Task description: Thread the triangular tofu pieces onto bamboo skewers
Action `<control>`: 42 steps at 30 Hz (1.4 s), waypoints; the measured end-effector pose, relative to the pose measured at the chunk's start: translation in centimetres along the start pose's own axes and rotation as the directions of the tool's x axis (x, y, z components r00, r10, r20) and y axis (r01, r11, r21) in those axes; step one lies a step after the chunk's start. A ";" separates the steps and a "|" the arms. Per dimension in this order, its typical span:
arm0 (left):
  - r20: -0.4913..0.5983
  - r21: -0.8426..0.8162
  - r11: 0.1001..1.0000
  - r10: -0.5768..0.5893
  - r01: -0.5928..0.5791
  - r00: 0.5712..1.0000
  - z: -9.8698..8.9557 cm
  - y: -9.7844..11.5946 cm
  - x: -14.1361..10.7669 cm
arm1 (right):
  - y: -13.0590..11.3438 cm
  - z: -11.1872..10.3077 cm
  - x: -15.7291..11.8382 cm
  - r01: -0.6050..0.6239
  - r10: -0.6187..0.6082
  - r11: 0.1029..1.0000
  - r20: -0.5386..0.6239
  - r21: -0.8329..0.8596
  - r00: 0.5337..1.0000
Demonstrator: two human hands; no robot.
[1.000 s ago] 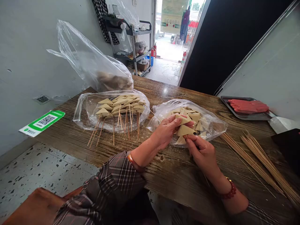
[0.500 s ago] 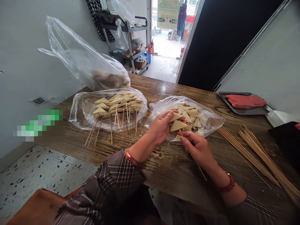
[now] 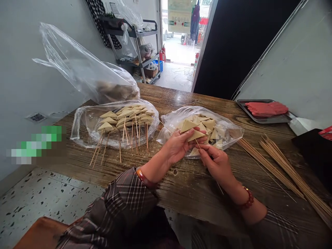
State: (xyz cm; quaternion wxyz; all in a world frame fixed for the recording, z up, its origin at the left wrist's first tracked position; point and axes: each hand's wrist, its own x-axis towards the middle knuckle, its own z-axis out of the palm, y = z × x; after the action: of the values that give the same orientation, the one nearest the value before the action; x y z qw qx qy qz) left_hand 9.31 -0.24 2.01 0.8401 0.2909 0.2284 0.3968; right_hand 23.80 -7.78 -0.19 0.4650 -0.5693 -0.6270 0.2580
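Observation:
My left hand [image 3: 178, 147] is closed around folded tofu-skin triangles [image 3: 188, 125], thumb on top. In my right hand [image 3: 216, 160], a thin bamboo skewer [image 3: 197, 143] is pinched, its upper end meeting the lower triangle and its tail showing below the palm. Whether the tip has pierced deeply cannot be made out. Beneath both hands, a clear plastic bag [image 3: 232, 133] holds a heap of loose pale triangles [image 3: 207, 121]. To the left, skewered triangles [image 3: 127, 114] are piled on another clear bag [image 3: 85, 119], with their sticks pointing toward me.
Loose bamboo skewers [image 3: 285, 166] lie in bundles at the right of the wooden table [image 3: 145, 186]. A dark tray [image 3: 269, 119] with red-pink packs [image 3: 267, 108] stands at back right. One large plastic bag [image 3: 85, 72] sits back left. Beyond are a shelf cart [image 3: 138, 34] and a doorway.
The held triangles have shifted in my left hand, with one now raised above the other. My right hand has brought the skewer up against the lower triangle. The whole view has swung slightly.

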 end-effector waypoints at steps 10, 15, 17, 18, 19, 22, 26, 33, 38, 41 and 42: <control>0.036 0.071 0.997 0.013 -0.016 0.999 0.2 -1.5 0.0 | 0.0 0.0 0.2 0.005 -0.005 1.000 -0.036 -0.012 0.999; -0.038 0.100 0.995 -0.005 0.009 0.999 -0.1 -0.8 0.3 | -0.1 -0.2 0.4 -0.024 0.025 0.999 -0.048 0.026 0.999; -0.086 0.087 0.996 0.040 -0.032 0.995 -0.3 0.0 0.5 | 0.0 -0.1 0.3 -0.033 0.034 0.999 -0.042 0.026 0.999; -0.104 0.083 0.995 0.072 -0.063 0.992 -0.5 0.4 0.6 | 0.0 -0.1 0.2 -0.032 0.033 0.999 -0.034 0.022 0.999; -0.113 0.082 0.993 0.096 -0.087 0.989 -0.5 0.7 0.6 | 0.0 0.0 0.2 -0.029 0.029 0.999 -0.023 0.017 0.999; -0.089 0.108 0.989 0.107 -0.098 0.990 -0.7 1.2 0.6 | 0.1 0.1 0.0 -0.014 0.013 1.000 0.005 0.012 1.000; -0.022 0.121 0.987 0.111 -0.108 0.994 -0.7 1.2 0.5 | 0.1 0.0 0.0 0.000 0.000 1.000 0.006 0.019 1.000; 0.035 0.064 0.990 0.121 -0.123 0.992 -0.4 0.5 0.5 | 0.2 -0.1 0.0 0.025 -0.025 0.999 -0.007 0.029 1.000; 0.057 0.094 0.993 0.060 -0.066 0.997 0.1 -0.2 0.4 | 0.4 0.0 0.2 0.005 -0.005 0.999 -0.015 0.038 1.000; 0.018 0.103 0.993 0.062 -0.064 0.998 0.1 -0.1 0.5 | 0.6 -0.1 0.4 -0.036 0.035 0.998 0.023 0.051 0.999; 0.002 0.106 0.992 0.065 -0.065 0.998 0.0 -0.1 0.5 | 0.6 -0.2 0.4 -0.048 0.046 0.997 0.038 0.055 0.998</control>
State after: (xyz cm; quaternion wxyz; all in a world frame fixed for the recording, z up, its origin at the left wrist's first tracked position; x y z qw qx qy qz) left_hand 9.67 0.14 1.89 0.8099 0.3423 0.2401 0.4115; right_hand 24.27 -7.27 -0.55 0.4632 -0.5657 -0.6144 0.2967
